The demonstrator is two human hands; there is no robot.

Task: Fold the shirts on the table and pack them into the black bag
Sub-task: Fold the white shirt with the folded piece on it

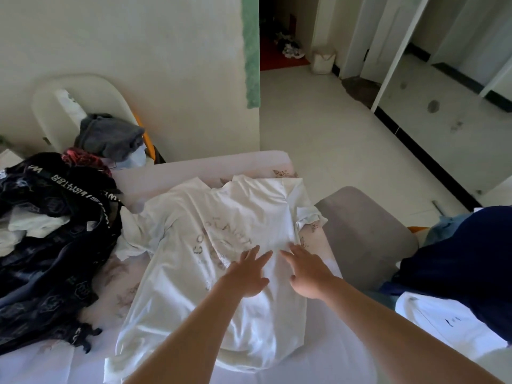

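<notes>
White shirt lies print-up across the middle of the table, collar at the far edge. My left hand and right hand rest flat on its chest side by side, fingers spread, gripping nothing. Judged step: smoothing before the fold, so I sweep both palms outward from the centre with light, even pressure, keeping creases out of the fold lines. The dark bundle at the right may be the black bag; cannot tell.

Counter: white shirt spread flat under my left grip and right grip; dark clothes pile left of them.
</notes>
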